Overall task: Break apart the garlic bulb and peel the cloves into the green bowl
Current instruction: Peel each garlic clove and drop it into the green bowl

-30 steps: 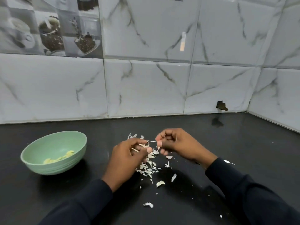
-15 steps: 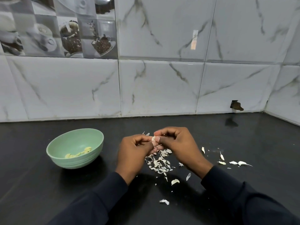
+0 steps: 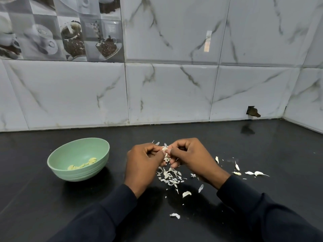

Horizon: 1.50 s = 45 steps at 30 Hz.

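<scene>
Pinching garlic clove [image 3: 164,149] between them: left hand [image 3: 142,165], right hand [image 3: 192,158].

Left grip [image 3: 143,163] and right grip [image 3: 190,158] together pinch one clove [image 3: 164,149].

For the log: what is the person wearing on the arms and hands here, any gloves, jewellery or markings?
Both arms are in long, plain, very dark navy sleeves, the left sleeve and the right sleeve, each ending at the wrist. The left hand and right hand are bare: no gloves, and no ring, watch or bracelet shows. The fabric shows no logo or pattern.
</scene>
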Each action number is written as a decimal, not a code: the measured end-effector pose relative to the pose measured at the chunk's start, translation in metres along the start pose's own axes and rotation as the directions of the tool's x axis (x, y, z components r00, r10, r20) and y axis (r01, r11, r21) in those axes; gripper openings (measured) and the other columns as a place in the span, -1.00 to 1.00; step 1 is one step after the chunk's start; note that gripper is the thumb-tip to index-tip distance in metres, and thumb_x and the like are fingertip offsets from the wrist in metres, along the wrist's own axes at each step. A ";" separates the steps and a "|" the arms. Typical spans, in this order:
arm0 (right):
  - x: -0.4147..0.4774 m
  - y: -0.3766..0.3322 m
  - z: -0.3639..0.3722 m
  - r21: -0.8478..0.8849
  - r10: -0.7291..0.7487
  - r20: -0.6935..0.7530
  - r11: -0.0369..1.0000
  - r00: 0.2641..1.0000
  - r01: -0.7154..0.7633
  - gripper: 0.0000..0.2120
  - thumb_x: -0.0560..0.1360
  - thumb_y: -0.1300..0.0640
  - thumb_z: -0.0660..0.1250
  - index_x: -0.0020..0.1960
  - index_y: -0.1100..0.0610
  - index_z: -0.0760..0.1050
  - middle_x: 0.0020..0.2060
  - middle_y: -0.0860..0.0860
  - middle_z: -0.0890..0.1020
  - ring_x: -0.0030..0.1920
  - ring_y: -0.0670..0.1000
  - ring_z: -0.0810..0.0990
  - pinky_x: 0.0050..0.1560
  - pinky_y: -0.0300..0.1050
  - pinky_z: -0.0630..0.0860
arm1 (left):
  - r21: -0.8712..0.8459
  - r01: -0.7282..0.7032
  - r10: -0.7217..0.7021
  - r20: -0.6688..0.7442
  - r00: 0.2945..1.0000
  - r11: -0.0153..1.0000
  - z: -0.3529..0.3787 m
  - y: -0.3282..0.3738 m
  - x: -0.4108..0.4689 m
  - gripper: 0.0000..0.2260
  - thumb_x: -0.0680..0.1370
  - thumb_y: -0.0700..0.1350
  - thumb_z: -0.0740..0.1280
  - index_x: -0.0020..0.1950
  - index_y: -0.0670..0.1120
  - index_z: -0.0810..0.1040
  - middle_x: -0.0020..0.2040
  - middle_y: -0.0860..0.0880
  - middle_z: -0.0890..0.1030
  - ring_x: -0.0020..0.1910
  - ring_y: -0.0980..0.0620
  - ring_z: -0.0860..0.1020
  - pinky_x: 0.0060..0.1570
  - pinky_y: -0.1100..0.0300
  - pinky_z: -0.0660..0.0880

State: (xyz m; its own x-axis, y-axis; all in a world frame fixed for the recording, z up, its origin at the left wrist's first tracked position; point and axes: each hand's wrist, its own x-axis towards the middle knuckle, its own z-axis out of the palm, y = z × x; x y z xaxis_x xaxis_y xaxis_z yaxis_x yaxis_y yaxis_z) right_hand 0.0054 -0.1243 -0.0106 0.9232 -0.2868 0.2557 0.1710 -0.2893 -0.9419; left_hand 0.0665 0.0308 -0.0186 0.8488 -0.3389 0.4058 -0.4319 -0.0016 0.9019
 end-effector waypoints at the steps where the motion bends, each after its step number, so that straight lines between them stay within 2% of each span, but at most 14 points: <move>1: 0.000 0.000 0.000 -0.005 -0.004 -0.001 1.000 1.000 0.004 -0.85 0.60 0.30 0.38 -0.05 0.41 0.62 -0.33 0.18 0.66 -0.36 0.07 0.63 -0.30 -0.16 0.63 | 0.010 -0.006 0.006 0.000 1.000 1.000 0.000 0.000 0.000 -0.79 0.50 -0.27 0.48 -0.23 0.02 0.70 -0.36 0.03 0.70 -0.38 0.05 0.69 -0.35 0.29 0.56; 6: -0.002 -0.002 0.001 -0.055 -0.033 -0.019 0.998 0.999 0.031 -0.81 0.59 0.28 0.39 -0.11 0.41 0.62 -0.35 0.18 0.67 -0.37 0.07 0.64 -0.30 -0.12 0.61 | 0.039 -0.027 0.026 0.020 0.999 0.999 0.000 -0.001 -0.001 -0.86 0.50 -0.26 0.49 -0.21 -0.05 0.72 -0.37 0.01 0.69 -0.37 0.06 0.69 -0.35 0.28 0.57; 9: -0.003 -0.003 0.003 -0.089 -0.031 -0.048 0.996 0.998 0.026 -0.81 0.56 0.29 0.38 -0.19 0.37 0.61 -0.38 0.18 0.67 -0.39 0.08 0.63 -0.30 -0.08 0.59 | 0.082 -0.063 0.060 0.029 0.998 0.995 0.001 -0.004 -0.001 -0.87 0.50 -0.25 0.48 -0.21 -0.05 0.72 -0.37 0.01 0.69 -0.36 0.07 0.69 -0.26 0.06 0.67; 11: -0.003 -0.004 0.004 -0.114 -0.034 -0.070 0.993 0.997 0.025 -0.81 0.54 0.29 0.38 -0.23 0.35 0.61 -0.41 0.18 0.66 -0.42 0.07 0.62 -0.32 -0.09 0.57 | 0.097 -0.076 0.073 0.037 0.997 0.992 0.002 -0.005 -0.001 -0.88 0.50 -0.25 0.48 -0.21 -0.06 0.72 -0.36 0.01 0.69 -0.35 0.08 0.69 -0.22 0.00 0.68; 16: -0.004 -0.002 0.006 -0.165 -0.019 -0.123 0.986 0.992 -0.001 -0.82 0.45 0.23 0.40 -0.32 0.26 0.59 -0.47 0.17 0.63 -0.46 0.07 0.59 -0.34 -0.08 0.52 | 0.065 -0.043 0.038 0.069 0.997 0.997 0.003 -0.007 0.000 -0.86 0.51 -0.28 0.46 -0.23 -0.11 0.70 -0.38 -0.04 0.68 -0.41 0.06 0.67 -0.30 0.15 0.61; 23: -0.006 -0.003 0.006 -0.142 -0.001 -0.124 0.990 0.992 -0.017 -0.79 0.42 0.14 0.38 -0.39 0.14 0.59 -0.46 0.20 0.63 -0.45 0.11 0.59 -0.37 -0.11 0.50 | -0.126 0.087 -0.070 0.135 0.988 0.988 0.004 -0.008 0.002 -0.90 0.52 -0.36 0.42 -0.18 -0.27 0.69 -0.36 -0.17 0.67 -0.43 0.00 0.60 -0.35 0.18 0.57; 27: -0.007 -0.005 0.006 -0.122 0.014 -0.115 0.992 0.993 -0.028 -0.72 0.48 0.25 0.36 -0.40 0.16 0.60 -0.45 0.21 0.62 -0.45 0.13 0.57 -0.41 -0.14 0.49 | -0.180 0.141 -0.112 0.161 0.981 0.974 0.004 -0.010 0.003 -0.91 0.52 -0.39 0.41 -0.18 -0.32 0.67 -0.36 -0.18 0.65 -0.43 0.03 0.58 -0.38 0.25 0.53; 36: -0.007 -0.005 0.010 -0.024 0.085 -0.117 0.996 0.989 -0.088 -0.69 0.50 0.31 0.33 -0.41 0.19 0.59 -0.48 0.14 0.58 -0.53 0.03 0.49 -0.51 -0.21 0.41 | -0.252 0.240 -0.192 0.201 0.961 0.938 0.004 -0.012 0.005 -0.89 0.53 -0.40 0.36 -0.16 -0.39 0.65 -0.35 -0.17 0.62 -0.45 0.05 0.53 -0.41 0.30 0.47; 41: -0.007 -0.004 0.009 0.069 0.132 -0.097 0.990 0.987 -0.126 -0.72 0.52 0.31 0.32 -0.36 0.26 0.59 -0.47 0.15 0.57 -0.52 0.02 0.47 -0.53 -0.22 0.40 | -0.347 0.380 -0.303 0.256 0.918 0.857 0.005 -0.011 0.005 -0.85 0.52 -0.42 0.32 -0.20 -0.33 0.66 -0.35 -0.17 0.59 -0.48 0.09 0.48 -0.45 0.36 0.43; 45: -0.006 -0.005 0.008 0.134 0.179 -0.056 0.976 0.982 -0.170 -0.74 0.53 0.34 0.29 -0.32 0.28 0.57 -0.46 0.14 0.55 -0.52 0.00 0.46 -0.54 -0.25 0.41 | -0.400 0.450 -0.346 0.307 0.886 0.798 0.003 -0.013 0.006 -0.89 0.55 -0.38 0.34 -0.06 -0.42 0.63 -0.32 -0.15 0.60 -0.47 0.12 0.50 -0.45 0.38 0.47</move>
State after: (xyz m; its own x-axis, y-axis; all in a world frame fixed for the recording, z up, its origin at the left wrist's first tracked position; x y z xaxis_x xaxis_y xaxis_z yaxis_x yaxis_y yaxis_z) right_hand 0.0020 -0.1138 -0.0092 0.9181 -0.3849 0.0948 0.0558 -0.1114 -0.9922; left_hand 0.0763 0.0256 -0.0284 0.8084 -0.5887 0.0020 0.1599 0.2228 0.9616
